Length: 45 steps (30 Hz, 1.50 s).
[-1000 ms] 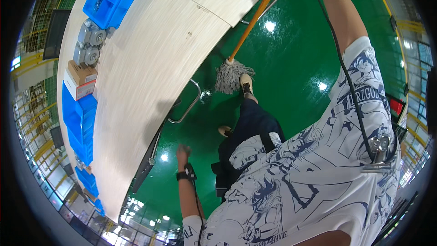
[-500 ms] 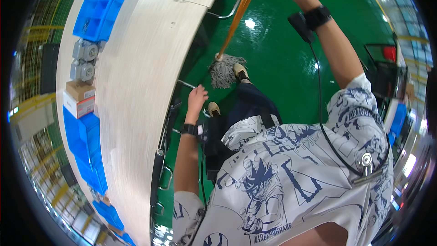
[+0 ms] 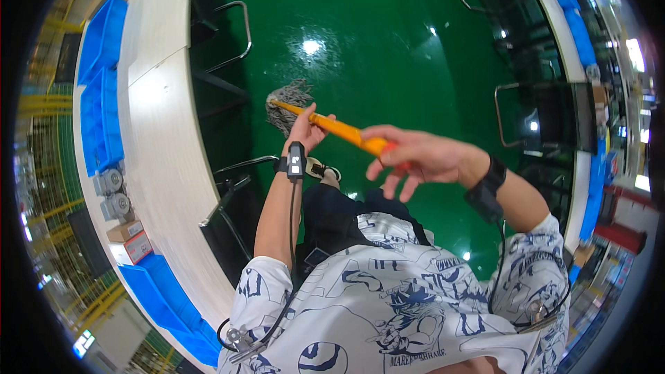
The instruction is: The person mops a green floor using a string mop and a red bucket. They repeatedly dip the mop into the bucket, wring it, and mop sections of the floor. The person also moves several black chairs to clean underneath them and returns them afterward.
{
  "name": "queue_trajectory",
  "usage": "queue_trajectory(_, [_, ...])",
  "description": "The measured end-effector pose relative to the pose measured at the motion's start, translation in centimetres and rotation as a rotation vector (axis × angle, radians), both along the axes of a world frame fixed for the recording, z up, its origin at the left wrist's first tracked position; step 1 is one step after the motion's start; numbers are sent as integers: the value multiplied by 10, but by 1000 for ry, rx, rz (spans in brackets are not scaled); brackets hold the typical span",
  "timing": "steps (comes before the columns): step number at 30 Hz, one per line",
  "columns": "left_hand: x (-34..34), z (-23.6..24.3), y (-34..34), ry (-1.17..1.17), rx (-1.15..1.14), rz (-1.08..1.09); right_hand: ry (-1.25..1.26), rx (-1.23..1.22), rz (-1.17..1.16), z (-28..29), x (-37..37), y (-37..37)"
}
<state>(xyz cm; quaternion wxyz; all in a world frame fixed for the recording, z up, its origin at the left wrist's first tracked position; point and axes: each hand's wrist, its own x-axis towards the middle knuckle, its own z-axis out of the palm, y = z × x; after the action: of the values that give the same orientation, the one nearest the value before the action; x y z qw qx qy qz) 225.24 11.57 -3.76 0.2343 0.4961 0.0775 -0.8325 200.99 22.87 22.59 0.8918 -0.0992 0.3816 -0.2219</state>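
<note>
A mop with a yellow-orange handle (image 3: 343, 130) slants across in front of me. Its grey string head (image 3: 285, 119) rests on the green floor, beyond my left foot. My left hand (image 3: 305, 131) holds the lower part of the handle, which runs between thumb and fingers. Around the upper end, by a red tip, my right hand (image 3: 429, 158) has a loose grip; its lower fingers hang apart. Part of that end is hidden by the right hand.
Along the left runs a pale workbench (image 3: 156, 111) with blue bins (image 3: 100, 121), grey motors (image 3: 113, 194) and small boxes (image 3: 131, 241). Black chairs with metal frames (image 3: 248, 31) stand beneath its edge. At the right, another chair (image 3: 540, 118) stands before a second bench.
My right hand has come down and inward with the handle's upper end, so the mop lies lower. My left hand, free before, now holds the handle. The view has turned and shifted.
</note>
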Motion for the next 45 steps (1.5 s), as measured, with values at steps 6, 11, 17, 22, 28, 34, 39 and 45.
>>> queue_trajectory(6, [-76,-132,175,-280,-5,-108,27,47,-140,-81,-85,268])
queue_trajectory(11, [-177,-172,387,184,-294,-521,115,154,-546,-99,-175,507])
queue_trajectory(17, [-273,-127,600,-147,379,-541,1178,376,387,-16,-164,651])
queue_trajectory(22, [-297,-129,621,-154,421,-758,1398,300,19,-7,-138,620])
queue_trajectory(28, [-254,-179,445,-109,-372,-528,1337,256,-160,-108,-74,529])
queue_trajectory(34, [-157,-213,144,-653,-639,-1056,1152,-166,-340,-263,7,296])
queue_trajectory(39, [-162,-187,85,-862,-784,-1043,167,210,-673,-290,15,218])
queue_trajectory(45, [-208,-219,237,-1026,-569,-860,-35,286,-834,-265,-58,426])
